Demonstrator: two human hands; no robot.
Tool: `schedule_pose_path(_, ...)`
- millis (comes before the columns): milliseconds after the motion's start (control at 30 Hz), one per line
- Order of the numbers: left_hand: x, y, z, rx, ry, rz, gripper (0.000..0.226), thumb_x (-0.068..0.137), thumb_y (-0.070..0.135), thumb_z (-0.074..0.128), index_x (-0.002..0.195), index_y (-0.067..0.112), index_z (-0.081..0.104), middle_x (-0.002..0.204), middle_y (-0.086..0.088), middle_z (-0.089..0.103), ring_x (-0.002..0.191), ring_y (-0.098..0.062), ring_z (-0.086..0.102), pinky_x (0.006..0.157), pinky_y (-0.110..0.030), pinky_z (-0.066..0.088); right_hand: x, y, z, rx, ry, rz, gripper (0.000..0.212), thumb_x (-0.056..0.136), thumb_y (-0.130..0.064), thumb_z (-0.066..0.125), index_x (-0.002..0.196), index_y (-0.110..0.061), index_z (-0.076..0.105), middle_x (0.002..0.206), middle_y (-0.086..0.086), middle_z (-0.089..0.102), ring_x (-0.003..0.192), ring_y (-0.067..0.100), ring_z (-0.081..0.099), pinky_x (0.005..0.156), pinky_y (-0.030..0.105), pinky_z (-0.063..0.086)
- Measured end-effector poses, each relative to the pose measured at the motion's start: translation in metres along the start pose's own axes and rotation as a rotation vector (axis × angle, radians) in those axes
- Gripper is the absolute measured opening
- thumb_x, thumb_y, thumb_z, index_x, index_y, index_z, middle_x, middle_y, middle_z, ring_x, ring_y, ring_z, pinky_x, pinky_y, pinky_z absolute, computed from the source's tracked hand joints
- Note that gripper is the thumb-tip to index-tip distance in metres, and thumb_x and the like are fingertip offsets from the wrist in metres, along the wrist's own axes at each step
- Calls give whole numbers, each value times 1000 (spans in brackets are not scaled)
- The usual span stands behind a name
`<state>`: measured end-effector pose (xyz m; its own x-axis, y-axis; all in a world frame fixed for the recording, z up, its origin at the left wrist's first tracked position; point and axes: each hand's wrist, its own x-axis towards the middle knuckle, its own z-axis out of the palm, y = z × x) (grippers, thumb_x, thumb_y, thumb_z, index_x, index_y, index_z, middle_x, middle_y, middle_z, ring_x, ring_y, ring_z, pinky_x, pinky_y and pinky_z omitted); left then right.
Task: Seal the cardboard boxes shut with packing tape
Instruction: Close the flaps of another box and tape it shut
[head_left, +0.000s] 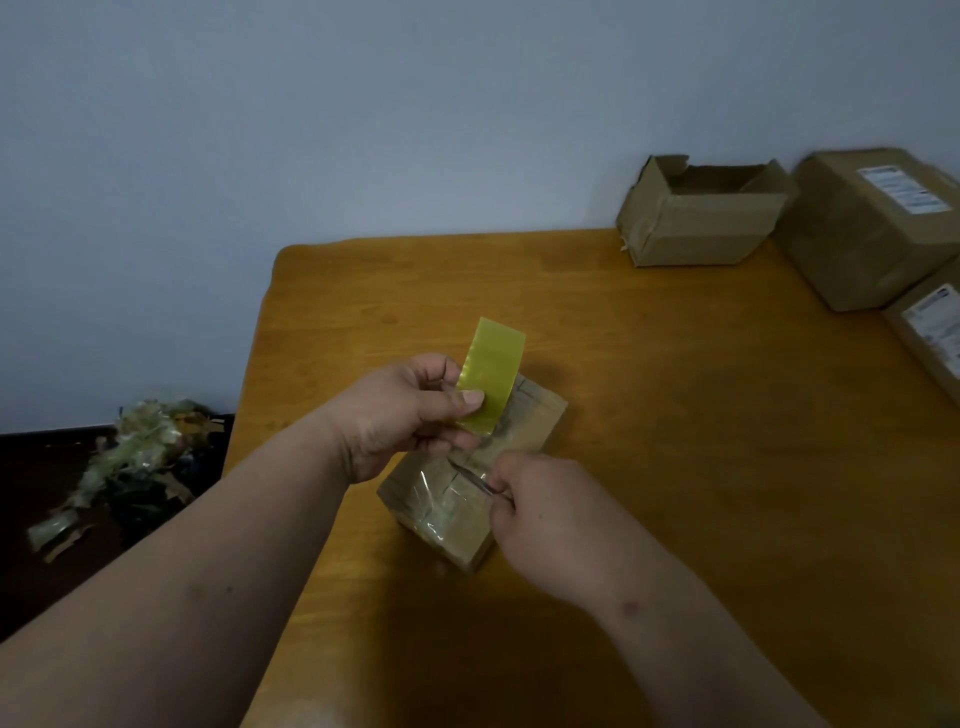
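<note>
A small cardboard box lies on the wooden table, with clear tape across its top. My left hand holds a yellow roll of packing tape just above the box's far end, thumb pressed on the roll's face. A clear stretch of tape runs from the roll down to the box top. My right hand is curled round a thin metal blade whose tip touches that tape near the middle of the box. The near right part of the box is hidden by my right hand.
An open, empty cardboard box stands at the table's back edge. A closed labelled box sits beside it, and another labelled box is at the right edge. Tape and cardboard scraps lie piled on the dark floor at left.
</note>
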<state>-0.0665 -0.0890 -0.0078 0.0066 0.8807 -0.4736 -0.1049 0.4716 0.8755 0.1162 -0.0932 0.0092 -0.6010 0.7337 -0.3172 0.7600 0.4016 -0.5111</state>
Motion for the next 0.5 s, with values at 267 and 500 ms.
schedule_pose_path(267,2,3,4,6,-31,-16,38,71,27,72,103,14,55,90,-9,73,79,-22,72,61,-23,49,2,-12,-1,-44,9,10,12,94,-21,58,105,-23,58,83,-5,51,73,14,45,50,17,25)
schedule_pose_path(500,4,-4,-1,-158,-12,-38,48,73,30,69,117,16,58,115,-14,71,85,-26,74,72,-28,56,3,3,-5,-72,16,47,13,92,-26,59,104,-23,55,94,0,54,81,16,49,64,25,34)
